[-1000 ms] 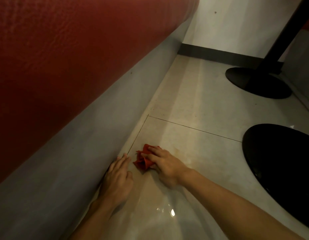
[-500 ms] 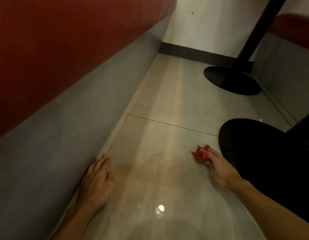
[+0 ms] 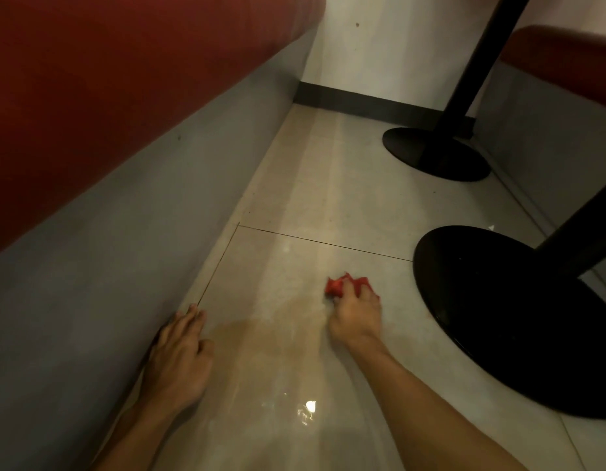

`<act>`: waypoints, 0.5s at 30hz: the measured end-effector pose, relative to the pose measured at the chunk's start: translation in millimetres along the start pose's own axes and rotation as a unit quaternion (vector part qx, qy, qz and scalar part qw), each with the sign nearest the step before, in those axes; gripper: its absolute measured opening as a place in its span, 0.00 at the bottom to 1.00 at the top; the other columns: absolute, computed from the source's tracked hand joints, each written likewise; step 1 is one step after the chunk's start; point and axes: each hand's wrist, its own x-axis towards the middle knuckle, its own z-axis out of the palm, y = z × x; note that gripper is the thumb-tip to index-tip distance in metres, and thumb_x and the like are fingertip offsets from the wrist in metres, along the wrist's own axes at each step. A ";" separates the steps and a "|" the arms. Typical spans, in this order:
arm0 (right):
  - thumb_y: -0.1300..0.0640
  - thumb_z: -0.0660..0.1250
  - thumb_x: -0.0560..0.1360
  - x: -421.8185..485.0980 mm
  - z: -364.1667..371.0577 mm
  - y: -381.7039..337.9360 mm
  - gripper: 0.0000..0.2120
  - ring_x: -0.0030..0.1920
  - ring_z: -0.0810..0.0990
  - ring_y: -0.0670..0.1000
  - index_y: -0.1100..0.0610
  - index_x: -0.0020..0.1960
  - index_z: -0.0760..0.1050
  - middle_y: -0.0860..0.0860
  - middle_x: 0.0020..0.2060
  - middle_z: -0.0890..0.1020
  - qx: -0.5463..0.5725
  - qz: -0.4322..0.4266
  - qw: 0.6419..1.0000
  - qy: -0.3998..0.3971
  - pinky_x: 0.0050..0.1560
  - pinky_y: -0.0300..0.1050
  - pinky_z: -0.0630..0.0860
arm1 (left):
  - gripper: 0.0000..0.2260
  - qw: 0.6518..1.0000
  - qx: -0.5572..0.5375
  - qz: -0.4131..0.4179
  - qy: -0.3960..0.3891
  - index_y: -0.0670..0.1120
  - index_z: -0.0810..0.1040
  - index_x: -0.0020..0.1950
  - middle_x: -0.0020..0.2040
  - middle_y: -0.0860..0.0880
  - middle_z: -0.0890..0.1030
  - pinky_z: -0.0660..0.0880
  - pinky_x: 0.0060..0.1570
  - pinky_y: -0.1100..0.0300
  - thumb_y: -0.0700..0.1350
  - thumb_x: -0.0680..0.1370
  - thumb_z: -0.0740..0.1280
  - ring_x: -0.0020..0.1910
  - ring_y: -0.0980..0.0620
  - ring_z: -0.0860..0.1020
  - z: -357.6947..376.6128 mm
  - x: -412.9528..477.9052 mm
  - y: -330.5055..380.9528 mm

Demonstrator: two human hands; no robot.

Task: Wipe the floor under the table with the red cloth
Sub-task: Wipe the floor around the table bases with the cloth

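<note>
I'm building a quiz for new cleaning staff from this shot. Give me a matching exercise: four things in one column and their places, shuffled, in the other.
Things:
1. red cloth
2. left hand
3. nearer table base
4. dark baseboard

Places:
A. along the foot of the far wall
B. flat on the floor, beside the grey bench base
C. bunched under the right hand's fingers
D. on the floor, right of the right hand

Pairs: 1-C, 2-B, 3-D, 4-A.
</note>
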 end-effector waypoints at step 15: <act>0.50 0.57 0.80 -31.2 34.4 -63.7 0.27 0.74 0.57 0.60 0.48 0.77 0.55 0.58 0.76 0.59 0.000 -0.231 0.971 -0.068 0.76 0.53 0.51 | 0.23 1.000 -0.019 -0.005 0.001 0.49 0.61 0.76 0.77 0.52 0.57 0.50 0.73 0.59 0.44 0.80 0.57 0.76 0.51 0.54 -5.3 -0.4 2.8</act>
